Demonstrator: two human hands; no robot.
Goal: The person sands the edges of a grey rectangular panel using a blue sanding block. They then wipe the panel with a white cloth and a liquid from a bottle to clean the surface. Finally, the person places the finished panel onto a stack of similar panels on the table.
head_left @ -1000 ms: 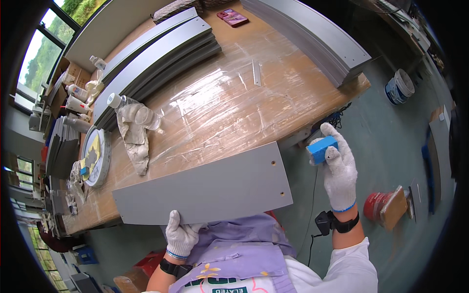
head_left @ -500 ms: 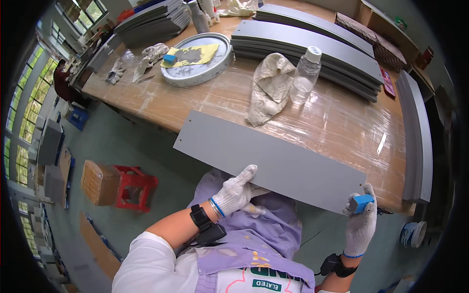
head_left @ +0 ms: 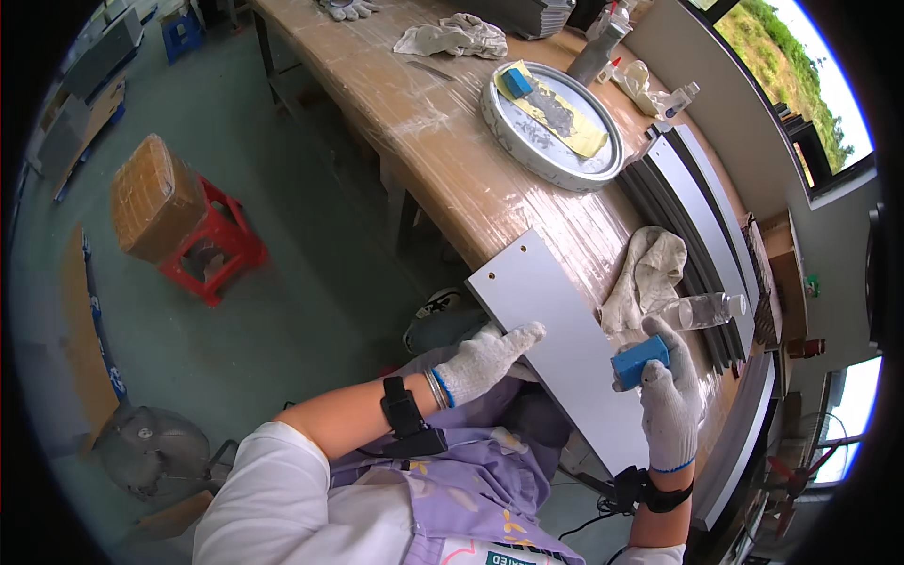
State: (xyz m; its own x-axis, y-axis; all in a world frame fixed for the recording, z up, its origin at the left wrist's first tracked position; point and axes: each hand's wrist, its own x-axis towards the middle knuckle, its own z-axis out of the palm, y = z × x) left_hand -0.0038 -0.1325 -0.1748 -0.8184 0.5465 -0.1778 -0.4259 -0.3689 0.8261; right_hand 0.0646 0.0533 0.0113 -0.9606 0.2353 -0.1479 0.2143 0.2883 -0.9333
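Observation:
A flat grey panel (head_left: pixel 576 381) with small holes at its far end lies over the near edge of the table. My left hand (head_left: pixel 485 364), in a white knit glove, grips the panel's left edge, thumb on top and the other fingers mostly hidden below. My right hand (head_left: pixel 672 405), gloved too, holds a blue rectangular block (head_left: pixel 640 362) between thumb and fingers over the panel's right side. Whether the block touches the panel I cannot tell. Just beyond my right hand are a crumpled, stained cloth (head_left: pixel 648 273) and a clear bottle (head_left: pixel 702 312) on its side in this view.
On the wrapped table (head_left: pixel 428 155) a round whitish lid or tub (head_left: pixel 506 132) carries a yellow sheet (head_left: pixel 589 142) with grey paste and another blue block (head_left: pixel 517 83). Stacked grey panels (head_left: pixel 692 174) lie to the right. A red stool (head_left: pixel 212 250) bearing a taped carton (head_left: pixel 155 198) stands left.
The view has swung round, so the table and panel run more steeply. My right hand with the blue block has moved from the panel's right end toward its middle; my left hand still grips the edge.

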